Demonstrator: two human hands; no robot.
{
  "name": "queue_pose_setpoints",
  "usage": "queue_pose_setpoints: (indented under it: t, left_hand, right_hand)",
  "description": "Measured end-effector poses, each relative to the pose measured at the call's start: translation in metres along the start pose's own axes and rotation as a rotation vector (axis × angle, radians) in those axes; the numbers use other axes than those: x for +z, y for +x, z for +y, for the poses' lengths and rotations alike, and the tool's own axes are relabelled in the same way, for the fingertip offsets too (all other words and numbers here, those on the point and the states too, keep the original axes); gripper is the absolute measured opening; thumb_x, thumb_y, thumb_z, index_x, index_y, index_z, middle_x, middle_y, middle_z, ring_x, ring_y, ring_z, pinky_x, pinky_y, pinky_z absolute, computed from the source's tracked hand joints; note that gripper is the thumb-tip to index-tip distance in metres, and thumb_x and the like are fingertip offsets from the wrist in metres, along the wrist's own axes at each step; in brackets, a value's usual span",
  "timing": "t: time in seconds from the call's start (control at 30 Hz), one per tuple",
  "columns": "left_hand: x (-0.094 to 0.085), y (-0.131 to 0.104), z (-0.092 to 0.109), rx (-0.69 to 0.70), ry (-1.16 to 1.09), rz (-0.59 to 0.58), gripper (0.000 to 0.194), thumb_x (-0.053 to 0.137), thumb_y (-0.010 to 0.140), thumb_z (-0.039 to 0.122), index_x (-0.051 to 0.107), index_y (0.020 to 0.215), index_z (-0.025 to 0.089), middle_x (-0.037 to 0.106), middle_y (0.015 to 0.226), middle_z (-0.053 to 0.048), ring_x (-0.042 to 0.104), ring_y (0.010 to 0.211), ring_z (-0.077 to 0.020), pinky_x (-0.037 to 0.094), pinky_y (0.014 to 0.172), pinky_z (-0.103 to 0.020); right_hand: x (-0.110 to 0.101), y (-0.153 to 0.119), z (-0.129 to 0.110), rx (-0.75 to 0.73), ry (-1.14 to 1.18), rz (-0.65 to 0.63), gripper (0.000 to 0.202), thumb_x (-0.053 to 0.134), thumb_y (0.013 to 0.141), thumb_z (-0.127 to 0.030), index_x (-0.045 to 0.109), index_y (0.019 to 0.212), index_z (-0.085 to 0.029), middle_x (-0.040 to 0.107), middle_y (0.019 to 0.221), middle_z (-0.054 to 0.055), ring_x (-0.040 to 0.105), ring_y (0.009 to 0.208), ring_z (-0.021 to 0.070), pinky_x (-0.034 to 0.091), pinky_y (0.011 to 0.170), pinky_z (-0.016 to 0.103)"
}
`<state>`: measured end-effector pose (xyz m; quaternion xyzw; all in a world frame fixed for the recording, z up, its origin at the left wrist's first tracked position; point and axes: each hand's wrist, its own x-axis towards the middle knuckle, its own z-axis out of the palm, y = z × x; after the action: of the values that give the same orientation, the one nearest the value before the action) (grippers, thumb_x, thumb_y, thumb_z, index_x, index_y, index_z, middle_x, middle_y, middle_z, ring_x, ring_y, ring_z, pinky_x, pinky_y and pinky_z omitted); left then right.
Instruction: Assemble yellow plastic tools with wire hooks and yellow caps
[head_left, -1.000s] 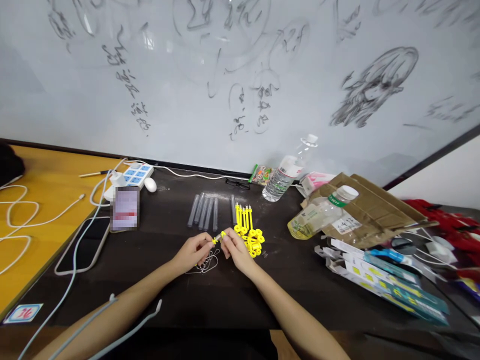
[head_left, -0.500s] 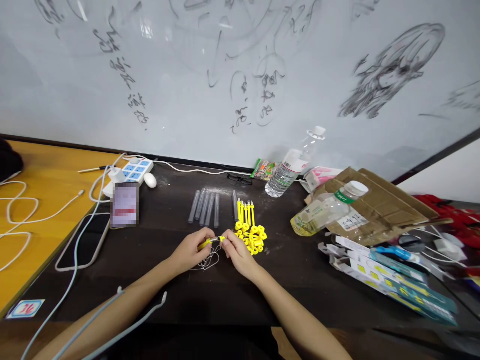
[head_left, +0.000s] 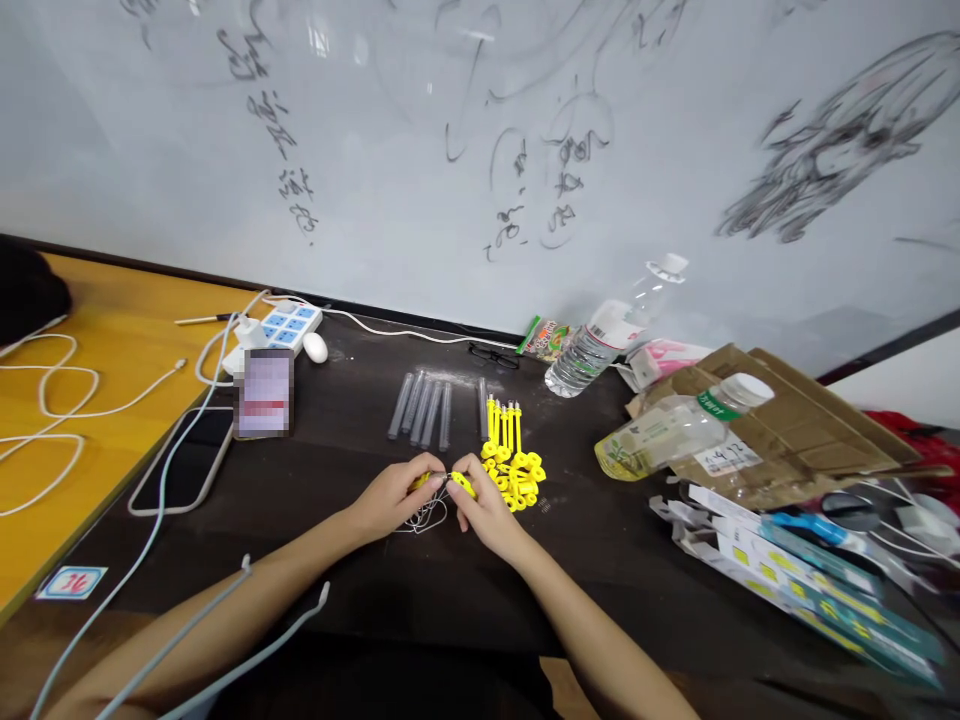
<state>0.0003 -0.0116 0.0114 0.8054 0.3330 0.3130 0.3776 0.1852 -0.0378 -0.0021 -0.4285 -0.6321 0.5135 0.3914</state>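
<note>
My left hand (head_left: pixel 397 497) is closed on a small yellow plastic piece, mostly covered by the fingers. My right hand (head_left: pixel 484 505) pinches another yellow plastic piece (head_left: pixel 463 485), its tip meeting the left one between my thumbs. Whether the two pieces are joined I cannot tell. A loose tangle of thin white string (head_left: pixel 426 515) hangs or lies just below the fingers. Right of my right hand is a pile of yellow plastic parts (head_left: pixel 521 480), with several yellow rods with metal tips (head_left: pixel 510 425) behind it. Clear plastic tubes (head_left: pixel 426 412) lie in a row beyond my hands.
A single clear tube (head_left: pixel 483 408) lies beside the rods. At right are a water bottle (head_left: pixel 589 355), a tea bottle (head_left: pixel 660 435), cardboard (head_left: pixel 810 430) and an opened box (head_left: pixel 795 590). At left are a phone (head_left: pixel 184 465), a power strip (head_left: pixel 289 330) and a cable crossing my left forearm.
My hands have come closer together, and the yellow pieces now meet where a metal part showed between them. The whole view has shifted slightly with my head.
</note>
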Motion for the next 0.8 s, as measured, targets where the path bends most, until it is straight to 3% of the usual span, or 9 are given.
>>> queue_pose_setpoints:
  t: [0.17,0.37,0.6,0.8]
  left_hand:
    - [-0.001,0.0,0.0,0.025,0.007,0.002,0.025,0.038,0.096,0.036,0.055,0.098,0.017,0.061,0.089,-0.002,0.057,0.08,-0.0137,0.042,0.074,-0.023]
    - [-0.003,-0.001,0.003,0.061,0.107,-0.009,0.021,0.042,0.094,0.032,0.056,0.103,0.019,0.064,0.097,-0.002,0.06,0.082,-0.0138,0.043,0.074,-0.022]
    - [0.0,-0.003,-0.001,0.126,0.204,0.043,0.021,0.041,0.094,0.031,0.056,0.102,0.018,0.064,0.09,-0.003,0.06,0.078,-0.0136,0.045,0.072,-0.022]
    - [0.002,-0.001,-0.016,0.227,0.364,0.127,0.022,0.04,0.096,0.03,0.058,0.1,0.018,0.064,0.091,-0.004,0.062,0.08,-0.0139,0.046,0.071,-0.022]
  right_hand:
    - [0.001,-0.001,0.0,-0.04,-0.011,0.022,0.018,0.046,0.093,-0.041,0.041,0.09,-0.023,0.041,0.07,-0.007,0.043,0.041,0.005,0.033,0.039,0.018]
    - [-0.002,-0.004,0.002,-0.16,-0.198,0.053,0.016,0.045,0.093,-0.037,0.045,0.089,-0.022,0.046,0.083,-0.001,0.045,0.056,0.0087,0.04,0.051,0.022]
    - [-0.005,-0.006,0.003,-0.145,-0.123,0.007,0.019,0.035,0.097,-0.038,0.042,0.089,-0.022,0.04,0.066,-0.006,0.044,0.049,0.0092,0.039,0.051,0.024]
    - [-0.001,0.001,0.008,-0.041,-0.006,-0.005,0.025,0.036,0.096,-0.043,0.041,0.084,-0.022,0.035,0.061,-0.007,0.039,0.043,0.0085,0.034,0.041,0.021]
